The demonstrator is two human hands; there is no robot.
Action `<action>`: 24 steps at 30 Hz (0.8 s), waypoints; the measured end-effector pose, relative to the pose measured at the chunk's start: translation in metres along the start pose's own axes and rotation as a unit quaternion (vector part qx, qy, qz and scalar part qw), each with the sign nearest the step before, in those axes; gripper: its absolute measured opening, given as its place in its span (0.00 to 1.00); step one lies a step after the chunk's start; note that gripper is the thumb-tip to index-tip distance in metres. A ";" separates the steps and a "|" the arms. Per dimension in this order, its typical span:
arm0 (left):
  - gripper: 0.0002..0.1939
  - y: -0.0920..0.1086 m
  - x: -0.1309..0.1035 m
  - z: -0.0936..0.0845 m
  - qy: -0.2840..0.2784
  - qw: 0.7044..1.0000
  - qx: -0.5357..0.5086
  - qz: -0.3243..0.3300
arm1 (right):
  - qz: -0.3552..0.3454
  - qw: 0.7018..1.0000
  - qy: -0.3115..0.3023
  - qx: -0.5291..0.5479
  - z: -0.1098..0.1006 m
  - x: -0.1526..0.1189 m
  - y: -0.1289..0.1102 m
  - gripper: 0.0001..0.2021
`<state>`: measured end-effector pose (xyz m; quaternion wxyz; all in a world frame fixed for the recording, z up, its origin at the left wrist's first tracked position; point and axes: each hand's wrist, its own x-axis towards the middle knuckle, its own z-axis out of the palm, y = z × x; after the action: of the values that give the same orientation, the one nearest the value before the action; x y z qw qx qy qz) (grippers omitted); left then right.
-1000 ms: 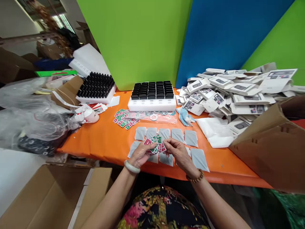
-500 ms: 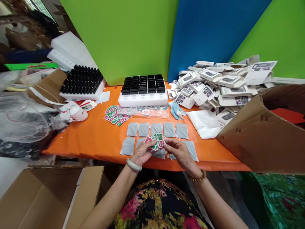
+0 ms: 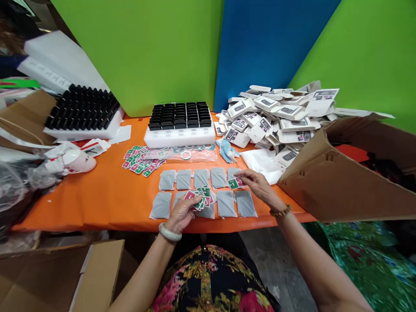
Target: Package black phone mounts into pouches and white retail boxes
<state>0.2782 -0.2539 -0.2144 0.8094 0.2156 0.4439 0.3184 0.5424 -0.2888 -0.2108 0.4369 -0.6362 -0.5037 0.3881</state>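
My left hand is closed on a fanned bunch of small red and green cards, thumb on top, above the front row of grey pouches. Out to the right, my right hand pinches a red and green card by its edge. That card is over the rightmost pouch of the back row and partly covers it; whether it touches is unclear. The grey pouches lie flat in two rows, and the left hand and its cards hide part of the front row.
A loose pile of cards lies left of the pouches. Behind are a white foam tray of black items and a plastic bag. Small white boxes heap up at right, near a blue cloth and a large carton.
My right hand has moved away from the fan, rightward and forward, taking a card over the far-right back pouch. The left hand still holds the fan. The view has shifted somewhat.
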 end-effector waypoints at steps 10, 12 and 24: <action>0.16 -0.011 -0.006 0.013 -0.074 0.993 0.088 -0.039 | -0.041 0.953 -0.271 -0.129 -0.038 0.079 -0.009 0.06; 0.16 -0.011 -0.004 0.017 -0.073 0.993 0.088 -0.039 | -0.043 0.948 -0.283 -0.139 -0.033 0.088 -0.003 0.06; 0.17 -0.007 0.010 0.025 -0.020 0.998 0.062 -0.010 | -0.138 0.964 -0.095 -0.209 -0.014 0.065 0.006 0.05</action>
<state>0.3060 -0.2531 -0.2114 0.8064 0.2667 0.4487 0.2779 0.5698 -0.2280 -0.2153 0.2942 -0.5976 -0.6957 0.2689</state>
